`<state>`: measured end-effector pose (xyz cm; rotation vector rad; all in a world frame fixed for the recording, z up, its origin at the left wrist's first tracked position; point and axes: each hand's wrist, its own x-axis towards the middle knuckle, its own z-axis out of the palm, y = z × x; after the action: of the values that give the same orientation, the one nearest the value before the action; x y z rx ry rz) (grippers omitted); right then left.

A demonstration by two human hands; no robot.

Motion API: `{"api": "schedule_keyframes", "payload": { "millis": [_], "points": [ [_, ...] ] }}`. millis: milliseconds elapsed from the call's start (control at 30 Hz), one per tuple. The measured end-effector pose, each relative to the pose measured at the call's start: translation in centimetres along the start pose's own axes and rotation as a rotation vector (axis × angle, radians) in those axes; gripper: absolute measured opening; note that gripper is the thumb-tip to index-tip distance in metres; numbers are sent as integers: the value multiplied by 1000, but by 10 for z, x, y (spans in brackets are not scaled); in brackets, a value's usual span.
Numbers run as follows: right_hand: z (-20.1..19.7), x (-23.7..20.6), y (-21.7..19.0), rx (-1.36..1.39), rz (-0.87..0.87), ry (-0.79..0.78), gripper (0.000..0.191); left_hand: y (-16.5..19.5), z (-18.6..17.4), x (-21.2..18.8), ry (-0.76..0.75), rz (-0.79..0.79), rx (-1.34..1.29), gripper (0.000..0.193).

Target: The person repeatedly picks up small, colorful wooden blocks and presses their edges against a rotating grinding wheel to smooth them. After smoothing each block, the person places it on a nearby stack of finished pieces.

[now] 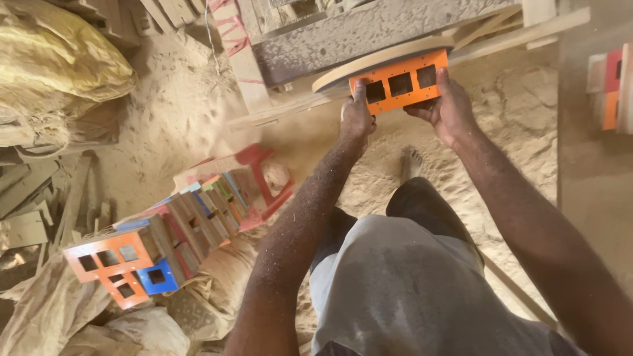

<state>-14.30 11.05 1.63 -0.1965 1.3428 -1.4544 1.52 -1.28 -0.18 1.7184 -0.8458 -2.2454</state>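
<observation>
1. A person, seen from above through a head-worn camera, holds an orange box frame [399, 84] with three square openings in both hands, its upper edge pressed up against a round, pale wooden disc [379, 60] that is set on a dust-coated machine body [356, 36].

2. The left hand [357, 117] grips the frame's left end — fingers curled closed around the corner, the thumb lying up the orange face beside the first opening.

3. The right hand [448, 105] clasps the right end, fingers wrapped behind and under the frame, the thumb resting up along its right edge. Both forearms are flecked with fine sawdust.

4. The frame sits tilted, its right end higher than its left, following the slant of the disc's rim; it is held well out in front of the person's body, above a floor of sand-coloured sawdust [178, 112].

5. The person wears grey shorts [409, 277], and one bare foot [411, 160] shows on the sawdust below the frame.

6. To the lower left, well apart from the hands, a stack of similar frames [165, 237] — orange, blue, red and bare wood — lies in a leaning row on a tan sack [59, 310], with a red stool [264, 175] just behind it.

7. A bulging yellow sack [59, 59] fills the upper left corner; wood offcuts [39, 198] lie scattered along the left edge, and a few coloured blocks [610, 86] sit at the far right.
</observation>
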Motion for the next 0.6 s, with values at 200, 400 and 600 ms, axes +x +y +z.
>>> {"api": "schedule_keyframes", "payload": {
  "millis": [200,400,600],
  "points": [
    [-56,-2,-22,-228,32,59,63,-15,44,2,-17,114,61,68],
    [-126,-65,-44,-1147,-536,-138,70,-39,63,-49,-189,943,748,70],
    [-55,-55,36,-153,-219,-215,39,-44,31,-70,-97,490,555,60]
  ]
}}
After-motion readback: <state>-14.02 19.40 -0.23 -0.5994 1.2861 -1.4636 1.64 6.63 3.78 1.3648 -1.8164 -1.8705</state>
